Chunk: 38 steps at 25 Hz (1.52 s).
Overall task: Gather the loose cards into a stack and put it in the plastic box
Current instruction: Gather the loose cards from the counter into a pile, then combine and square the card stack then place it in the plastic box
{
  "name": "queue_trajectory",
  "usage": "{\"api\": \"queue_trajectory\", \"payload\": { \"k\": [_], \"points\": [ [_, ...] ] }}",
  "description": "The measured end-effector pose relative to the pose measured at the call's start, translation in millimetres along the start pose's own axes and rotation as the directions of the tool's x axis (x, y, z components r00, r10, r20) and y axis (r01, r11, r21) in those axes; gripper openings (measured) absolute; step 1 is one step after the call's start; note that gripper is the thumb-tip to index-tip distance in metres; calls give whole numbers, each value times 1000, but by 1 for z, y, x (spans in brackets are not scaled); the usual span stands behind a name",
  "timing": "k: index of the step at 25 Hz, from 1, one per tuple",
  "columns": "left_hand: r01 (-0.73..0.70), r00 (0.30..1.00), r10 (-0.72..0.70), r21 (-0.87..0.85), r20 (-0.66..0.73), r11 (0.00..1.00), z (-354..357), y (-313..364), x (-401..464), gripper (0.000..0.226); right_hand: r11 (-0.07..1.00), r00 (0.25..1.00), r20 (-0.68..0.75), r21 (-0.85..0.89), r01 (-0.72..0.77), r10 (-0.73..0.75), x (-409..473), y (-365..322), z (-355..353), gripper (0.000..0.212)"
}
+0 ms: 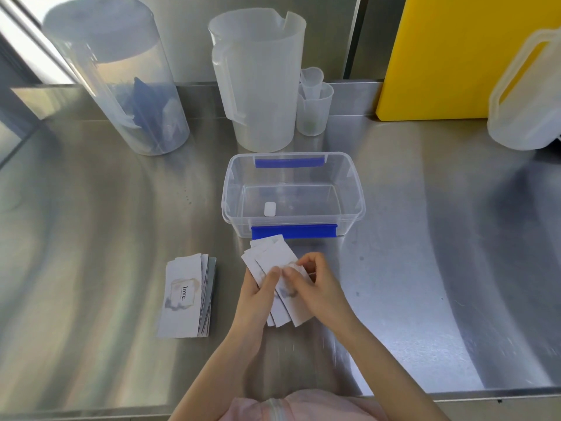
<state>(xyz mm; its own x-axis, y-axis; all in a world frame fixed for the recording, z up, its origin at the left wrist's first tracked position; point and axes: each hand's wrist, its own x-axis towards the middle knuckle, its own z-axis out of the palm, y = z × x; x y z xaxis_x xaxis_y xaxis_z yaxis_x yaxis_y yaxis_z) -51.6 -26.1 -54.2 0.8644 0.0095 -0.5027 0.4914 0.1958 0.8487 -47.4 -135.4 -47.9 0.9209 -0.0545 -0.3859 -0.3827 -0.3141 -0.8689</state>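
A fanned bunch of white cards [273,256] is held over the steel counter just in front of the plastic box. My left hand [258,294] grips the bunch from the left with its thumb on top. My right hand [315,284] pinches the same cards from the right. A second, roughly squared pile of cards [186,294] lies flat on the counter to the left, its top card printed "love." The clear plastic box [353,183] with blue clips stands open behind my hands, holding only a small white label on its floor.
Behind the box stand a tall clear jug [121,86], a translucent measuring pitcher [261,86] and small nested beakers [314,107]. A yellow board [449,56] leans at the back right beside a white plastic container [525,110]. The counter's front edge [485,393] runs near me.
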Motion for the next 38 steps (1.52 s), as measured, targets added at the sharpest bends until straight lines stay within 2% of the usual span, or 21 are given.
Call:
{"api": "queue_trajectory", "payload": {
  "k": [3, 5, 7, 10, 13, 16, 18, 19, 20, 22, 24, 27, 29, 31, 33, 35, 38],
  "points": [
    [30, 1000, -30, -94, -3, 995, -3, -5, 3, 40, 993, 988, 139, 92, -79, 66, -2, 4, -2, 50],
    [71, 997, -67, -168, 30, 983, -1, -9, 4, 42, 995, 971, 236, 73, -62, 43, -5, 9, 1, 39],
    [71, 997, -65, -156, 46, 985, -3, -8, 5, 37, 998, 972, 233, 52, -28, 15, -7, 10, 3, 29],
    [-21, 999, 24, -97, 37, 995, -14, 3, 7, 22, 992, 976, 212, -102, 69, -46, -5, 4, -11, 32],
    [-155, 987, 151, 75, 59, 985, -28, 13, 10, 15, 902, 959, 233, -360, 240, -163, -1, -3, -34, 45],
    [-245, 969, 214, 336, 127, 909, -36, 13, 14, 18, 741, 929, 251, -562, 368, -271, 4, -6, -49, 47],
    [-284, 959, 243, 552, 147, 784, -40, 6, 19, 22, 561, 911, 251, -724, 401, -326, 9, 0, -48, 47],
    [-291, 955, 251, 642, 156, 709, -40, -1, 21, 26, 501, 909, 258, -768, 399, -328, 10, 6, -43, 47],
    [-282, 957, 244, 699, 156, 657, -41, -8, 21, 31, 485, 916, 261, -785, 385, -304, 10, 14, -36, 48],
    [-243, 969, 206, 697, 139, 674, -41, -17, 23, 42, 540, 936, 239, -767, 346, -259, 7, 28, -22, 53],
    [-225, 973, 197, 655, 117, 721, -42, -23, 24, 41, 590, 937, 211, -732, 341, -280, 7, 36, -16, 55],
    [-219, 974, 196, 675, 112, 704, -44, -29, 22, 38, 636, 916, 206, -667, 388, -344, 5, 42, -16, 52],
    [-237, 968, 223, 687, 110, 687, -45, -31, 22, 32, 732, 916, 183, -554, 396, -357, 2, 42, -20, 53],
    [-263, 962, 238, 674, 132, 691, -46, -32, 22, 24, 863, 943, 124, -380, 332, -309, 0, 44, -28, 61],
    [-279, 959, 236, 668, 157, 690, -45, -34, 21, 24, 928, 964, 113, -265, 261, -239, -2, 48, -33, 66],
    [-293, 954, 252, 692, 163, 660, -42, -39, 17, 24, 936, 968, 112, -250, 247, -225, -6, 52, -28, 64],
    [-313, 942, 302, 691, 142, 652, -37, -40, 19, 33, 895, 951, 16, -334, 298, -310, -8, 52, -15, 52]
  ]
}}
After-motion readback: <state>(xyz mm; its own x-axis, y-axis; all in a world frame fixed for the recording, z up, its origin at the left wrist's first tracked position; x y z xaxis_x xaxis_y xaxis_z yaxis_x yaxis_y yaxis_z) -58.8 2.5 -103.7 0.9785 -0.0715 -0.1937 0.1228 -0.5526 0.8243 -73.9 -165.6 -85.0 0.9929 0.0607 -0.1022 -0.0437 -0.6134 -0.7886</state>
